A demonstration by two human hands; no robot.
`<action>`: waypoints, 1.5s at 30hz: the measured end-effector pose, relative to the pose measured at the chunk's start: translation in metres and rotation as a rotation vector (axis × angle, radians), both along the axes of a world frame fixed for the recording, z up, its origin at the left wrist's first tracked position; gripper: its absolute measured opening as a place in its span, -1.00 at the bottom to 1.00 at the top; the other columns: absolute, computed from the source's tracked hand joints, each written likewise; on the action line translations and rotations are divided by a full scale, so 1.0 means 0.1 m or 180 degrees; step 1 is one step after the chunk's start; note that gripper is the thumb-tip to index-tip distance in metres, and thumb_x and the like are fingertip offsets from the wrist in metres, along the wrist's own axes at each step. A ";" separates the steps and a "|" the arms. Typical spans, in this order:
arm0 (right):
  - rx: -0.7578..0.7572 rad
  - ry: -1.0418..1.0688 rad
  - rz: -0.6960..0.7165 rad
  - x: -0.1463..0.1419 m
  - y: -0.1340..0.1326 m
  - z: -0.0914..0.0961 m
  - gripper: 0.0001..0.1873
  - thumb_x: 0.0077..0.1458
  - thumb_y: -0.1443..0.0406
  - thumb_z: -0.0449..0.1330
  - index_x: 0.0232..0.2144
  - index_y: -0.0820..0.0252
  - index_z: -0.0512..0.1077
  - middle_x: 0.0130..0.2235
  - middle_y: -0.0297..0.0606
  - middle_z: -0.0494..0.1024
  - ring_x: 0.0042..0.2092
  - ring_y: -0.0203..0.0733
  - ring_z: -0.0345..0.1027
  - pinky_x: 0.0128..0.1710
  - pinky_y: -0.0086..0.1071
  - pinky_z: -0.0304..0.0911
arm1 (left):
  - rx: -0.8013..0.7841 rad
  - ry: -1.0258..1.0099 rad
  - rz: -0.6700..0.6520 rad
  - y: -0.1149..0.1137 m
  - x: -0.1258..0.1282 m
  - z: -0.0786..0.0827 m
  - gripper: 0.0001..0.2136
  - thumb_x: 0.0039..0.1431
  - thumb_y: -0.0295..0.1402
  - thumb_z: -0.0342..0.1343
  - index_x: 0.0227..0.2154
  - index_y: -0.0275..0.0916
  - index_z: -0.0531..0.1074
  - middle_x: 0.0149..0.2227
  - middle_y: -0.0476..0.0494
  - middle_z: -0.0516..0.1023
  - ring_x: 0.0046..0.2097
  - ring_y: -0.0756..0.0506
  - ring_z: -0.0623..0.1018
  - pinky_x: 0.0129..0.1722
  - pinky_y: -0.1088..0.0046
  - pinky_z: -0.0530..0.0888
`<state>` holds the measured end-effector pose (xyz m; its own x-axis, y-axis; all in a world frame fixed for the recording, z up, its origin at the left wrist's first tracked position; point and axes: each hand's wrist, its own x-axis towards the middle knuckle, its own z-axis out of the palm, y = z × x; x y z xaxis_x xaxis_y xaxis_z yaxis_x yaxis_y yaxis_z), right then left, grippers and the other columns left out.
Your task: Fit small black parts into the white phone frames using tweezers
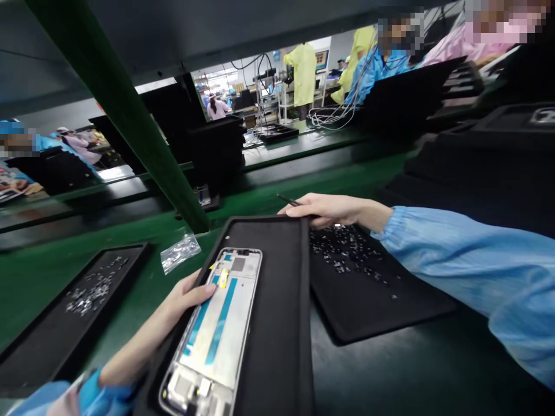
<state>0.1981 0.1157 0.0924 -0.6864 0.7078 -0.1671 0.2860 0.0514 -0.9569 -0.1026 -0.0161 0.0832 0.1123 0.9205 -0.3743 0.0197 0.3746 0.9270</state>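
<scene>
A phone frame (214, 332) with blue strips and a small yellow tab lies in a long black tray (277, 300) in front of me. My left hand (186, 297) rests on the tray's left edge, its thumb pressed on the frame's upper left side. My right hand (325, 209) reaches past the tray's far right corner, fingers closed on thin dark tweezers (288, 200) that point left. Under that hand a black mat (368, 289) carries several tiny dark parts (347, 254).
A second black tray (65, 323) with small metal bits sits at the left. A clear plastic bag (180, 252) lies beside a slanted green post (139, 133). Black trays stack at the right and behind. Other people in blue, pink and yellow coats work beyond the green bench.
</scene>
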 end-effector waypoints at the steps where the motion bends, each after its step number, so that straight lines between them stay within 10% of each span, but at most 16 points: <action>1: 0.0380 -0.0162 -0.0186 -0.01 -0.04 0.05 -0.71 0.05 0.15 0.14 -0.40 0.32 0.40 -0.69 -0.47 0.21 -0.72 -0.53 -0.17 -0.74 -0.58 -0.22 | -0.0071 0.0015 0.0135 -0.08 0.01 0.00 -0.54 -0.16 -0.26 0.28 -0.13 -0.23 0.37 -0.36 -0.10 0.57 -0.43 -0.10 0.56 -0.45 0.47 0.51; 7: 0.2083 -0.1231 -0.0368 0.12 -0.30 0.06 -0.78 -0.01 0.19 0.18 -0.44 0.25 0.49 -0.48 -0.31 0.50 -0.44 -0.29 0.33 -0.44 -0.49 0.15 | -0.0454 0.0018 0.0838 -0.29 0.12 -0.09 -0.38 -0.22 -0.23 0.32 -0.03 -0.09 0.23 -0.22 -0.14 0.55 -0.43 -0.17 0.57 -0.53 0.36 0.51; 13: 0.2652 -0.1182 -0.0049 0.08 -0.46 -0.27 -0.87 0.05 0.35 0.16 -0.38 0.26 0.50 -0.35 -0.26 0.54 -0.27 -0.23 0.40 -0.23 -0.46 0.20 | -0.0674 0.0318 0.0229 -0.45 0.18 -0.14 -0.41 -0.10 -0.12 0.25 0.01 -0.08 0.18 -0.21 -0.12 0.53 -0.30 -0.13 0.57 -0.40 0.40 0.52; 18: 0.2762 -0.1325 -0.0104 0.03 -0.44 -0.29 -0.93 0.01 0.41 0.19 -0.42 0.29 0.50 -0.37 -0.23 0.53 -0.30 -0.22 0.41 -0.26 -0.46 0.22 | -0.0094 0.2146 -0.1119 -0.17 0.03 0.00 -0.61 0.01 0.05 0.03 -0.48 -0.24 0.34 -0.69 0.00 0.37 -0.69 -0.03 0.38 -0.72 0.54 0.26; 25: 0.2934 -0.1456 0.0101 0.07 -0.48 -0.24 -0.85 0.06 0.40 0.12 -0.48 0.26 0.48 -0.41 -0.23 0.46 -0.37 -0.25 0.36 -0.38 -0.47 0.20 | 0.2336 0.2675 -0.0670 0.19 0.27 -0.03 -0.64 0.11 -0.16 -0.11 -0.71 -0.24 0.14 -0.71 0.05 0.16 -0.63 0.06 0.17 -0.65 0.57 0.12; 31: 0.2826 -0.1547 0.0364 0.13 -0.52 -0.26 -0.85 0.10 0.37 0.11 -0.41 0.24 0.48 -0.37 -0.23 0.43 -0.35 -0.25 0.34 -0.35 -0.47 0.19 | 0.2419 0.2279 -0.0894 0.19 0.27 -0.34 -0.70 0.19 -0.25 -0.10 -0.59 -0.27 0.29 -0.63 0.05 0.25 -0.57 0.06 0.22 -0.58 0.58 0.16; 45: 0.3070 -0.2083 0.0280 0.02 -0.61 -0.22 -0.87 -0.07 0.48 0.14 -0.44 0.23 0.44 -0.36 -0.26 0.46 -0.40 -0.25 0.35 -0.44 -0.45 0.15 | 0.2519 0.2106 -0.0757 0.22 0.29 -0.27 -0.68 0.17 -0.27 -0.11 -0.64 -0.29 0.27 -0.65 0.05 0.24 -0.59 0.08 0.21 -0.60 0.59 0.15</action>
